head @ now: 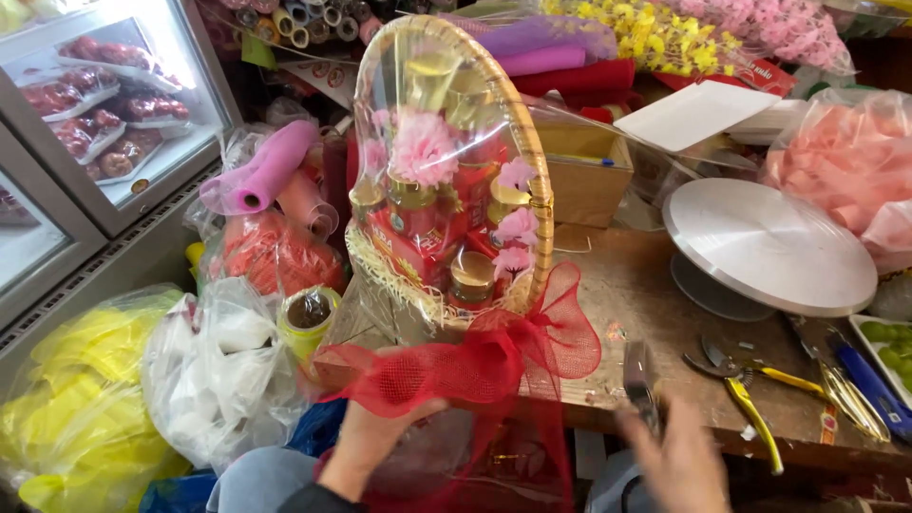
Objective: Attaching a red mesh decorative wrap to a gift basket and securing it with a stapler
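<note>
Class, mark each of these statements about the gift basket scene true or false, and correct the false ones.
1. The left hand touches the red mesh bow. True.
2. The gift basket is wrapped in clear film. True.
3. The right hand is empty. False: it holds a dark, blurred tool.
4. The round turntable is bright blue. False: it is silver-grey.
5. Yellow-handled pliers lie on the wooden table. True.

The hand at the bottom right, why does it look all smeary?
In the head view, the right hand and the metal tool it holds are motion-blurred; the gift basket stays sharp, though glare streaks its clear wrap, and the left hand looks only slightly soft.
</note>
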